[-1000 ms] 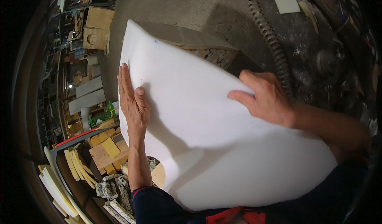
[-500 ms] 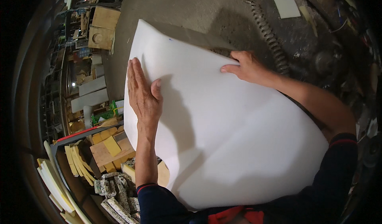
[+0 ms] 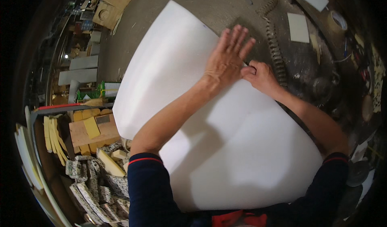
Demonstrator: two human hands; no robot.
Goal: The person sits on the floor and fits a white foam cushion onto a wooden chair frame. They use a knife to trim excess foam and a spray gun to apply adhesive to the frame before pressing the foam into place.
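A large white foam sheet spreads over the bench in front of me, bulging and gently curved, with one corner pointing away. My left hand reaches across the sheet and lies flat near its right edge, fingers apart and extending past that edge. Close beside it, my right hand grips the same edge, thumb on top and fingers curled around the side. The undersides of the right fingers are hidden. Near my body the sheet meets my dark shirt.
A coiled air hose runs beyond the right edge. White flat pieces and a tape roll lie at the far right. To the left are speckled foam scraps, a wooden board and a red-handled brush.
My left hand has swept from the sheet's left side across to its right edge, beside my right hand. The sheet's left part lies flatter, and the view has shifted.
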